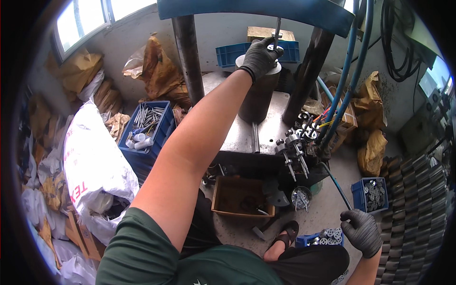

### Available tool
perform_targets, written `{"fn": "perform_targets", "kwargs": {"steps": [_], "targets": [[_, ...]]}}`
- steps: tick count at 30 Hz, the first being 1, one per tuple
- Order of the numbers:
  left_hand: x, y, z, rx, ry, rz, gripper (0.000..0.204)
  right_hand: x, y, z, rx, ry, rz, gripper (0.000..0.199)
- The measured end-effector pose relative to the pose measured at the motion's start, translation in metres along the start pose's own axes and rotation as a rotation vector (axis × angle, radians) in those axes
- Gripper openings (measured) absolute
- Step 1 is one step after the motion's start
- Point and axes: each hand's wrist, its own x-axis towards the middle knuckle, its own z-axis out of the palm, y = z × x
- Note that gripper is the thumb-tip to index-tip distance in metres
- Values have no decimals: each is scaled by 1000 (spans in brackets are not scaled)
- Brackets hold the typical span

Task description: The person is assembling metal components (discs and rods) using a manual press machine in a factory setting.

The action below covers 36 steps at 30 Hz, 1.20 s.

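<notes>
Metal rod (pixel 278 27) is seen upright below the beam of the press (pixel 256 13) and over the top of the steel cylinder (pixel 258 99). To the left and in front of the cylinder, a blue bin (pixel 134 156) is stocked with loose pins (pixel 148 115); to its right and in front, lower down, a second bin (pixel 357 195) is filled with loose discs (pixel 375 192). Much therefore seems left to be joined. Joined pieces (pixel 295 148), rods fitted with collars, are gathered to the right and in front of the cylinder; these can be judged done, while the one above it appears to be midway. Farther right and in front of the cylinder, the end of the lever (pixel 337 186) is met by the right hand (pixel 362 232), its fingers curled; whether they are closed on it cannot be told. Above the cylinder, the left hand (pixel 260 58) is placed with bent fingers, the rod and a shiny disc (pixel 273 47) lying at the fingertips. Whether the rod is pinched or merely steadied cannot be told.
</notes>
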Motion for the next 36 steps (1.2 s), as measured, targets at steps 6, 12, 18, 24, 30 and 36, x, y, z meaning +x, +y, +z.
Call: {"fn": "perform_targets", "kwargs": {"steps": [6,12,18,24,30,36], "targets": [[4,12,-4,-95,-84,-135,39,20,16,-9,-84,495,-216,22],[-3,41,-20,-237,-164,-340,37,129,11,-68,-160,963,-498,20],[4,27,-8,-260,-157,-275,33,150,8,-92,-72,824,-267,26],[2,11,-19,-258,-128,-283,35,65,8,-37,-129,331,-179,31],[1,32,-7,-96,-107,-199,40,-14,5,19,-335,-208,-32,23],[-2,29,-16,-74,-124,-222,39,-4,1,16,-233,-106,-38,24]]}}
